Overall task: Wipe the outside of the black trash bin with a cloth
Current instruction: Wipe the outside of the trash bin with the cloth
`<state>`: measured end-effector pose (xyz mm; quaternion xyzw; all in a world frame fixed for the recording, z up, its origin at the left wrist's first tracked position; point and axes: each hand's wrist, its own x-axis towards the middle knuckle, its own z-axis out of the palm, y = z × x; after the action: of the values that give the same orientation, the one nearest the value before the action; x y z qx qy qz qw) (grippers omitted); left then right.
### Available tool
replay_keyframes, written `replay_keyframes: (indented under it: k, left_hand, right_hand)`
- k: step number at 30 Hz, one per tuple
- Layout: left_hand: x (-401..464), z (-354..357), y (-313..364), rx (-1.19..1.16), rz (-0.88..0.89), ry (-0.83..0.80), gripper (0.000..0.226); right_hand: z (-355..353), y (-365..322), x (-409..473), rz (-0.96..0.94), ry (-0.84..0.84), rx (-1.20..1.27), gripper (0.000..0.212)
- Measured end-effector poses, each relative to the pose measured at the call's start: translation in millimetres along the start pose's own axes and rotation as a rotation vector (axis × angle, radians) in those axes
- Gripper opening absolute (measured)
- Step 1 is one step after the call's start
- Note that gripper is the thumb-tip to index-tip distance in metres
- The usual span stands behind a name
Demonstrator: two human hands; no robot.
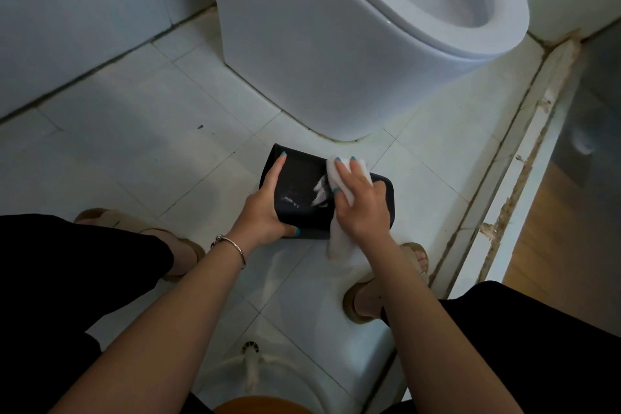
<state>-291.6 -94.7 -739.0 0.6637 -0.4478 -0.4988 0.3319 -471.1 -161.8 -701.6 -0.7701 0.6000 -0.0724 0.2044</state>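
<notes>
**Bin wipe, in progress: one side under the cloth**

Location. Black bin point(295, 191) lies tipped on its side on the tiled floor point(134, 131), just in front of the toilet point(336, 44), between the person's sandalled feet.

Hands. Left hand point(265, 208) clamps the bin's near-left corner, fingers stretched along the upper face, thumb tucked under the near edge. Right hand point(359, 198) lies flat, fingers spread, pressing the cloth point(339, 178) onto the bin's right part; it closes on nothing but the cloth beneath it.

Step, judged. Wiping the upturned side. Pale streaks sit on the face just left of the cloth, probably smeared residue or moisture. To do it well: keep the left hand as the anchor so the light bin does not skate on smooth tile; draw the cloth in long overlapping passes over the streaks; then roll the bin to present each remaining side, corners and base included. The loose tail hanging off the near edge would be better folded under the palm.

Materials.
- Bin: matt black, likely plastic; boxy with rounded corners.
- Cloth: white, thin, limp.
- Floor: pale glazed tiles, dark grout lines.
- Toilet: white glossy ceramic, rounded.
</notes>
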Motion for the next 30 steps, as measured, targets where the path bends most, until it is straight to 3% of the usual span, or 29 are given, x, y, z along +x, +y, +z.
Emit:
replay_keyframes:
  k: [4,9,13,17,24,30]
  left_hand:
    - [-2,3,-2,-0.041,0.002,0.003,0.134]
    - [-3,2,-3,-0.036,0.022,0.0,0.13]
    - [-2,-2,1,-0.012,0.032,-0.027,0.131]
    - [-2,0,1,0.007,0.025,-0.005,0.133]
    - [0,-1,-1,0.016,0.022,-0.009,0.129]
    - [0,-4,0,-0.018,0.015,-0.028,0.13]
  right_hand:
    - [1,-7,-1,0.129,0.019,-0.049,0.059]
    - [3,-13,-7,-0.061,-0.028,-0.057,0.057]
    - [-11,9,-1,0.01,-0.033,-0.071,0.058]
    - [-2,-13,-6,0.1,-0.004,-0.16,0.06]
    - [3,-18,-14,-0.048,-0.031,-0.089,0.058]
    - [-2,-8,-12,0.104,0.028,-0.091,0.058]
